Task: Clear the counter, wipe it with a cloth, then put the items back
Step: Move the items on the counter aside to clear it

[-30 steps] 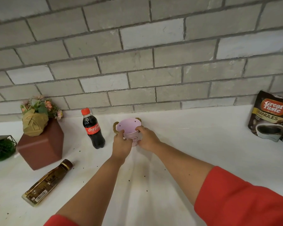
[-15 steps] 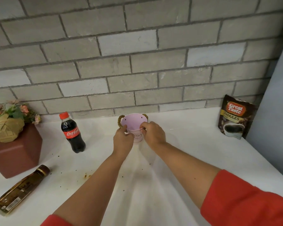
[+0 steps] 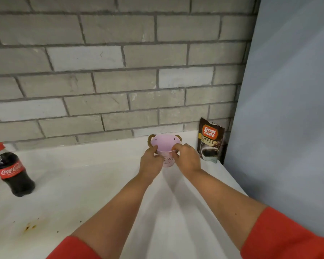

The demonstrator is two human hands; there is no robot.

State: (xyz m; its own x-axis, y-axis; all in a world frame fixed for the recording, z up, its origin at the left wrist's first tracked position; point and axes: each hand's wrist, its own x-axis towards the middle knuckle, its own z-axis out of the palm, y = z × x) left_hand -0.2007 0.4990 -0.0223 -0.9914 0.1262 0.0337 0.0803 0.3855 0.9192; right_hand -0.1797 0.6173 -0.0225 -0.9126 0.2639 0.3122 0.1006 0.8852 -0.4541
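Note:
A small pink bucket (image 3: 166,146) with rope handles stands upright near the back of the white counter (image 3: 86,184). My left hand (image 3: 151,162) grips its left side and my right hand (image 3: 186,158) grips its right side, thumb on the rim. A Great Taste coffee pouch (image 3: 210,140) leans in the back right corner, just right of the bucket. A Coca-Cola bottle (image 3: 10,170) stands upright at the far left.
A grey brick wall (image 3: 120,71) runs along the back. A blue-grey panel (image 3: 288,109) closes off the right side. Brown stains and dark specks (image 3: 29,227) mark the counter at the front left.
Both hands have carried the pink bucket to the right, from beside the cola bottle to next to the coffee pouch. The view turned right, so the flower box and brown sachet left the frame.

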